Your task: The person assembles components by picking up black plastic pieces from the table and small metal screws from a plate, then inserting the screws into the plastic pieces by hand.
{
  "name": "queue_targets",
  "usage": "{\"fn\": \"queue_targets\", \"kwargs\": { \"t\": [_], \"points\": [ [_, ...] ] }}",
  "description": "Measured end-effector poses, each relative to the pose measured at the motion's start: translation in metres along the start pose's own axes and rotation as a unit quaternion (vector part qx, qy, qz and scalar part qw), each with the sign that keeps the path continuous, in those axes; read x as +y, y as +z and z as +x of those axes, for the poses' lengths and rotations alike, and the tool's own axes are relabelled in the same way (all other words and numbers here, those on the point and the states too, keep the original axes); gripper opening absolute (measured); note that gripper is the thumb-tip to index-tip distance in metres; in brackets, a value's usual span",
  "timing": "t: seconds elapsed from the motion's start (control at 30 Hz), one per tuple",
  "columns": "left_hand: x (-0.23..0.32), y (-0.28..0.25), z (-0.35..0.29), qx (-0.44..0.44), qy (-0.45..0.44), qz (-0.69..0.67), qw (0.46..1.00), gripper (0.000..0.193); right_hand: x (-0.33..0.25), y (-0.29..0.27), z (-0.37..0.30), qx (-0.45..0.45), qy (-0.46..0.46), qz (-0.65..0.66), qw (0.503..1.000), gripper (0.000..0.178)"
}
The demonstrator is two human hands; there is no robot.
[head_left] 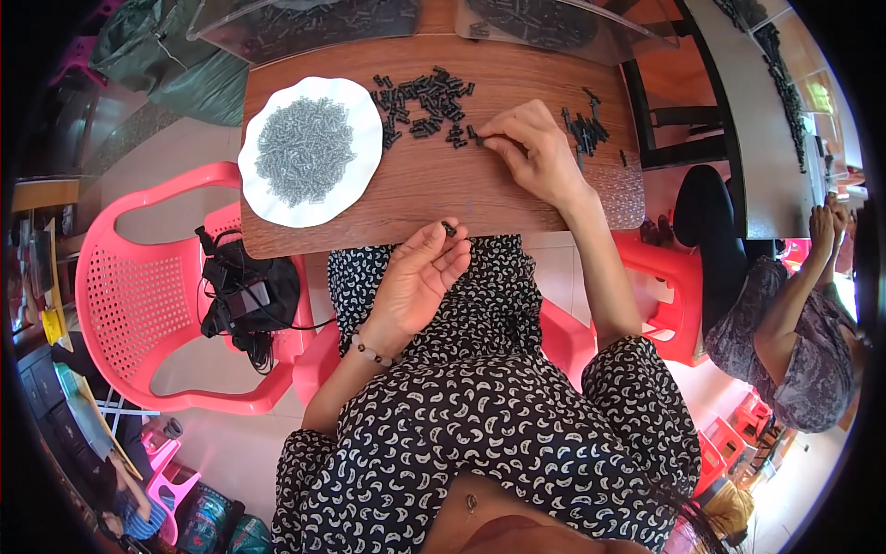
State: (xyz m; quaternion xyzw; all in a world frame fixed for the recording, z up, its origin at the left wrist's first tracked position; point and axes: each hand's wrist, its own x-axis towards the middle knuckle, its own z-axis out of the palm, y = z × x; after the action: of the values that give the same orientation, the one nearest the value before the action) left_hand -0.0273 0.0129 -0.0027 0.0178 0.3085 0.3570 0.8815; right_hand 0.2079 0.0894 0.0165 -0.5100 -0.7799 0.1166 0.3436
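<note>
My left hand, palm up just off the table's near edge, pinches a small black cylindrical part between thumb and forefinger. Over the table, my right hand has thumb and forefinger closed on another small black part, beside a loose pile of black parts. A second, smaller heap of longer black pieces lies to the right of that hand. On the left of the table a white scalloped plate holds many small clear, spring-like pieces.
Clear bins with black parts stand along the far edge of the brown table. A pink chair with a black bag and cables is at my left. At far right, another person works at a grey table.
</note>
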Motion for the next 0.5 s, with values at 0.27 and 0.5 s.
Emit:
{"fn": "queue_targets", "kwargs": {
  "t": [0.27,0.5],
  "points": [
    [0.004,-0.001,-0.001,0.000,-0.012,-0.029,1.000,0.026,0.014,0.006,0.009,-0.035,-0.020,-0.013,0.999,0.016],
    [0.005,0.002,0.000,0.012,-0.014,-0.047,0.999,0.024,0.017,0.006,0.008,-0.046,-0.008,0.000,0.999,0.014]
  ]
}}
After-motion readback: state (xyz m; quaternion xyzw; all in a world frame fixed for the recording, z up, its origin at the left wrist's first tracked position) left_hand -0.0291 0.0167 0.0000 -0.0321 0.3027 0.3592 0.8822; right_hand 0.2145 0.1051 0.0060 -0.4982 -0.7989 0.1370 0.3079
